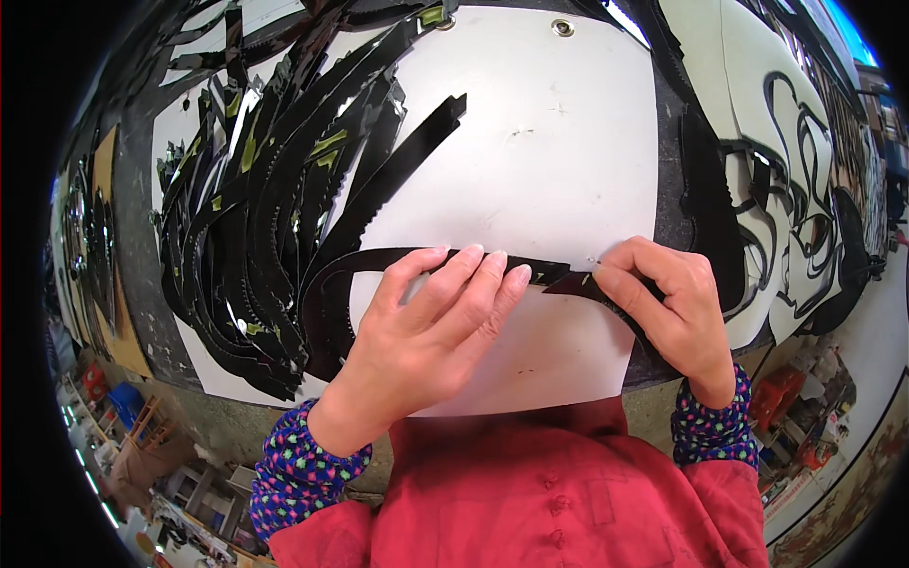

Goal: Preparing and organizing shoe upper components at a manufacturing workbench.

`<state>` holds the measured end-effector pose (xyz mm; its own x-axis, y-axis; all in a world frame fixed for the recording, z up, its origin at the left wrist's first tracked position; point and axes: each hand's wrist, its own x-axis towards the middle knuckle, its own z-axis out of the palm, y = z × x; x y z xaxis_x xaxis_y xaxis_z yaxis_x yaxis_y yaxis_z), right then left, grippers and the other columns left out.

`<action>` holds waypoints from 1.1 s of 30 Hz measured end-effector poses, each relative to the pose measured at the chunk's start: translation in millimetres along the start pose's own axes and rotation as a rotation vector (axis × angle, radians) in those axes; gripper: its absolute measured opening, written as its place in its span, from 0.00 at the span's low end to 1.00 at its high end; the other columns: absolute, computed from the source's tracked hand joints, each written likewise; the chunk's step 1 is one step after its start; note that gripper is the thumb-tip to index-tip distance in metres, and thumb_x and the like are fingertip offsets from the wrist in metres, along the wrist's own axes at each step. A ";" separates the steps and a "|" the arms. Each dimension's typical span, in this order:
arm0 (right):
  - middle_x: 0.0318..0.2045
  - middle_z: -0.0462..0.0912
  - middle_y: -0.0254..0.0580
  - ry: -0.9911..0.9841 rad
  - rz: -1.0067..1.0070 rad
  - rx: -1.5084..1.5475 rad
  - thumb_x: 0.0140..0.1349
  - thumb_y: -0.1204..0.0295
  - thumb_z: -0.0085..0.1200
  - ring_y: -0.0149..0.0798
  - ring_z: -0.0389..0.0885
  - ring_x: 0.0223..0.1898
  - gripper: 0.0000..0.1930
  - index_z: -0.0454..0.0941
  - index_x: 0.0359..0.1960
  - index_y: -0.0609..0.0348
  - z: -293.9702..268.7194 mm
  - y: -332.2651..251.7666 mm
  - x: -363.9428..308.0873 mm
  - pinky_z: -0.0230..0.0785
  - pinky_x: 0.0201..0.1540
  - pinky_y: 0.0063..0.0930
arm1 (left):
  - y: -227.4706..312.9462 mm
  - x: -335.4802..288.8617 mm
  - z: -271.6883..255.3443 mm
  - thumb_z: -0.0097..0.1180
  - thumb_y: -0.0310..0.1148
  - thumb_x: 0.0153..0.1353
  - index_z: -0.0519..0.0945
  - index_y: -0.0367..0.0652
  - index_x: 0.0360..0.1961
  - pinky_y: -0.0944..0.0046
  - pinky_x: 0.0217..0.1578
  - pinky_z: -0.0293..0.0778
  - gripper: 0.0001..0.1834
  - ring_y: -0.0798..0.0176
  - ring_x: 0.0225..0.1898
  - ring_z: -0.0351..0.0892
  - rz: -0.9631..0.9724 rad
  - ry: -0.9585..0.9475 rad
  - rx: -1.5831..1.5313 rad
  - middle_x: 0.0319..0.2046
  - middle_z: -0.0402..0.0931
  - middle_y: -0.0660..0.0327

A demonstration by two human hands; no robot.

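while left hand point(431, 331) rests half open on black strips point(377, 258), right hand point(670, 295) pinches one

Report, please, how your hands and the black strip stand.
Left hand laid across curved black strip; right hand curled at its right side; black strip pile close at left.

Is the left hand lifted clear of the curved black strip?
No, the left hand rests with its fingers on the curved black strip, above the white board.
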<state>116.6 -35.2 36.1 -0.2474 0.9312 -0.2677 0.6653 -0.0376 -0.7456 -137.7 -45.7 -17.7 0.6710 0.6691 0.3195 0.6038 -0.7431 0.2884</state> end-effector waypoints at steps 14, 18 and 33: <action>0.22 0.80 0.44 0.027 0.015 -0.068 0.65 0.72 0.60 0.41 0.79 0.22 0.08 0.80 0.31 0.65 3.0 -3.9 3.1 0.68 0.27 0.28 | -1.0 2.5 -2.6 0.60 0.28 0.60 0.85 0.45 0.54 0.57 0.55 0.73 0.20 0.64 0.56 0.76 -0.007 -0.014 -0.008 0.51 0.79 0.65; 0.22 0.80 0.44 0.037 0.010 -0.077 0.65 0.73 0.60 0.41 0.79 0.21 0.07 0.80 0.31 0.64 4.0 -4.2 2.9 0.68 0.27 0.28 | -1.2 2.0 -1.9 0.60 0.28 0.60 0.85 0.45 0.54 0.57 0.55 0.73 0.20 0.64 0.56 0.76 -0.005 -0.010 -0.003 0.51 0.79 0.65; 0.21 0.80 0.43 0.044 0.004 -0.095 0.64 0.74 0.60 0.41 0.79 0.20 0.07 0.79 0.30 0.64 5.3 -5.7 3.1 0.67 0.25 0.29 | 1.8 2.1 -7.2 0.60 0.25 0.59 0.85 0.44 0.54 0.54 0.54 0.76 0.20 0.58 0.56 0.77 -0.028 -0.053 -0.050 0.54 0.80 0.61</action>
<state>108.2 -34.0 36.3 -0.2149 0.9463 -0.2417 0.7304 -0.0086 -0.6830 -138.4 -45.7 -10.0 0.6766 0.6878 0.2629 0.6014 -0.7222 0.3417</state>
